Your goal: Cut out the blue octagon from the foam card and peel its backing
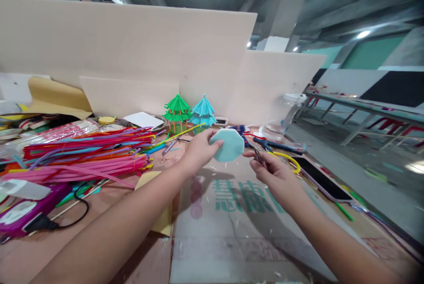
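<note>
Both forearms fill the lower frame. At centre, my left hand (198, 149) pinches the pale blue octagonal foam piece (231, 145) by its left edge, thumb in front, lifted above the printed cardboard sheet (232, 231). Judged light, soft and easily dented — best held at the rim, as now. My right hand (273, 173) is closed around yellow-handled scissors (285, 160) touching the piece's right edge; the blades are mostly hidden by my fingers — whether they are cutting cannot be told. Pink and red pipe-cleaner bundles (82, 156) lie at left, blurred.
</note>
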{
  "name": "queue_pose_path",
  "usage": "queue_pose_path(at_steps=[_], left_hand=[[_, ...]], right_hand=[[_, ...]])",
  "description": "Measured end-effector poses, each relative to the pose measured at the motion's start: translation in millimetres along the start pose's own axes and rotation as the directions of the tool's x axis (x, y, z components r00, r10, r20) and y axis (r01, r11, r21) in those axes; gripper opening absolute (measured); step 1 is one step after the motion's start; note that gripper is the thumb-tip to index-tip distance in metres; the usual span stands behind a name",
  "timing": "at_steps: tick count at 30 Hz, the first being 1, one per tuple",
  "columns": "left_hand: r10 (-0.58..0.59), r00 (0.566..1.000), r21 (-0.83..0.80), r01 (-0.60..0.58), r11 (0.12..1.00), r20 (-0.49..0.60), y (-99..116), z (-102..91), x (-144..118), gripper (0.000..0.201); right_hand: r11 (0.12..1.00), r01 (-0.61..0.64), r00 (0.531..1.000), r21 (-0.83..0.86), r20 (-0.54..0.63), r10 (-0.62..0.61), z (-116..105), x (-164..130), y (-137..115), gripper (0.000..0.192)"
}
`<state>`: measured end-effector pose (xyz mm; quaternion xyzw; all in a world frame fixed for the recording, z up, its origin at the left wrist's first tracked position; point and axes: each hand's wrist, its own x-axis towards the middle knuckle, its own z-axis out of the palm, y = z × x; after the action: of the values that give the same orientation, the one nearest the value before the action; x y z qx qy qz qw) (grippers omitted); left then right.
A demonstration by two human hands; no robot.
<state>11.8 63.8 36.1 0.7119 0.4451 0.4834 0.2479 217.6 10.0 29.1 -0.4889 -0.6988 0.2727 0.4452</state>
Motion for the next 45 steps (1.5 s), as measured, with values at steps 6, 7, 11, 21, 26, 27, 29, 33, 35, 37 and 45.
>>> queue_pose_path(at_steps=[6, 7, 11, 21, 26, 27, 29, 33, 35, 37, 45], left_hand=[[0.012, 0.999, -0.003, -0.012, 1.000, 0.041, -19, 13.1, 6, 0.017], [-0.001, 0.999, -0.005, 0.001, 1.000, 0.039, -26, 14.8, 4, 0.016], [-0.006, 1.000, -0.030, 0.006, 1.000, 0.001, -55, 18.3, -10, 0.018], [0.054, 0.992, 0.063, -0.047, 0.997, -0.115, -87, 21.3, -18, 0.019], [0.151, 0.986, 0.166, -0.137, 0.977, -0.070, -86, 19.8, -20, 0.018], [0.153, 0.986, 0.176, -0.139, 0.974, -0.064, -86, 19.5, -21, 0.018], [0.150, 0.987, 0.191, -0.138, 0.972, -0.051, -86, 19.1, -22, 0.018], [0.157, 0.987, 0.208, -0.148, 0.967, -0.027, -85, 19.1, -22, 0.018], [0.168, 0.986, 0.214, -0.160, 0.964, -0.021, -85, 19.2, -22, 0.017], [0.182, 0.983, 0.216, -0.174, 0.961, -0.016, -84, 19.1, -22, 0.017], [0.255, 0.967, 0.204, -0.254, 0.945, 0.022, -79, 18.1, -22, 0.015]], right_hand=[[0.988, 0.104, 0.993, -0.112, 0.071, -0.097, -14, 9, 5, 0.041], [0.975, 0.160, 0.985, -0.153, 0.083, -0.148, -15, 17, 12, 0.041], [0.907, 0.347, 0.938, -0.240, 0.057, -0.343, 1, 65, 50, 0.036], [0.891, 0.406, 0.910, -0.203, -0.007, -0.416, 37, 85, 83, 0.027], [0.839, 0.481, 0.870, -0.256, 0.023, -0.492, 24, 82, 76, 0.026], [0.828, 0.488, 0.866, -0.276, 0.033, -0.499, 22, 82, 75, 0.026], [0.811, 0.487, 0.866, -0.324, 0.058, -0.497, 20, 83, 75, 0.026], [0.778, 0.490, 0.867, -0.393, 0.126, -0.482, 20, 81, 73, 0.030], [0.759, 0.506, 0.858, -0.411, 0.146, -0.493, 20, 79, 71, 0.031], [0.736, 0.523, 0.847, -0.430, 0.168, -0.504, 20, 78, 69, 0.030], [0.722, 0.530, 0.846, -0.445, 0.216, -0.488, 21, 77, 67, 0.029]])
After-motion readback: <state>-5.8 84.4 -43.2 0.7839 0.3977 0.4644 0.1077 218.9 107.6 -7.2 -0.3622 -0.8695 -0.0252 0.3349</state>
